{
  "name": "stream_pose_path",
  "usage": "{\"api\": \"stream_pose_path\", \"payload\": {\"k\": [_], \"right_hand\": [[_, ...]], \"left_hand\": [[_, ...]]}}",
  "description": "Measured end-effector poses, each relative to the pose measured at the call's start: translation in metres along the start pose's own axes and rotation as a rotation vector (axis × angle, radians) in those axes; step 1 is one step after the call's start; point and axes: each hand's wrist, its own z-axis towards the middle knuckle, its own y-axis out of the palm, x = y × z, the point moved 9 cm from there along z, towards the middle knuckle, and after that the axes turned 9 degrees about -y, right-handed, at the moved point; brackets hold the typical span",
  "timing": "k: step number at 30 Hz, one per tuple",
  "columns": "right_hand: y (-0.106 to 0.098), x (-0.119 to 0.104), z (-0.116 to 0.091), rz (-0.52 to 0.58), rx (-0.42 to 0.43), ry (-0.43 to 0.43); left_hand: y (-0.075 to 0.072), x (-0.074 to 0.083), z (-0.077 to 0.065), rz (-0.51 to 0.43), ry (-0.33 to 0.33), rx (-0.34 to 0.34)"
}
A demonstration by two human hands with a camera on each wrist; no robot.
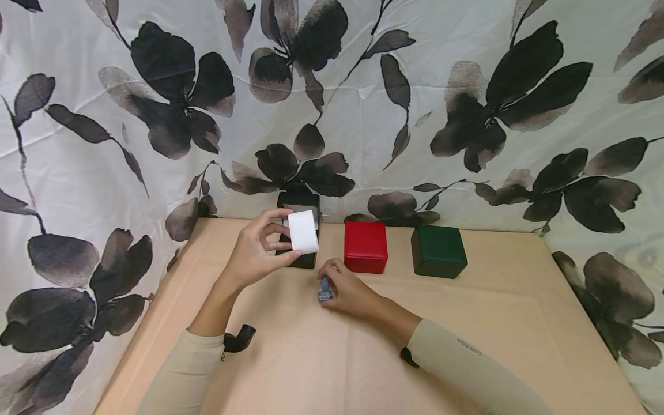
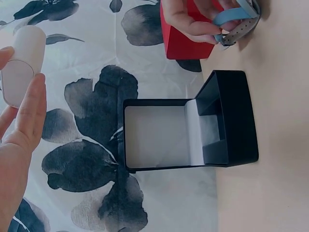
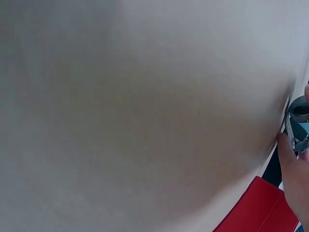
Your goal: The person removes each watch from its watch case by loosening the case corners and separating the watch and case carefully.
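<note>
My left hand [image 1: 251,248] grips a white watch cushion [image 1: 303,231] between thumb and fingertips, raised in front of a black watch box [image 1: 305,261]. In the left wrist view the black box [image 2: 239,116] stands with its lid up and its pale lining showing, while the cushion [image 2: 30,50] shows a rounded end. To the right, my right hand [image 1: 350,291] pinches a wristwatch [image 1: 325,289] with a light blue-grey strap, low over the table. The strap [image 2: 246,29] hangs in a loop, its buckle near the fingertips. In the right wrist view the watch [image 3: 298,113] is partly cut off.
A closed red box [image 1: 365,248] sits just beyond the right hand, with a closed dark green box [image 1: 439,252] to its right. All the boxes stand near the back edge of the beige-covered table [image 1: 493,323], before a floral curtain [image 1: 363,115].
</note>
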Motion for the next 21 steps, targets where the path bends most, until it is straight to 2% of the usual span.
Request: {"api": "stream_pose_path", "payload": {"k": [12, 21], "right_hand": [[0.0016, 0.004, -0.0044, -0.066, -0.001, 0.027], [0.0047, 0.0062, -0.0085, -0.068, -0.05, 0.055]], "left_hand": [[0.0019, -0.0031, -0.0023, -0.004, -0.008, -0.002], [0.0019, -0.0062, -0.0039, 0.011, -0.002, -0.002]]}}
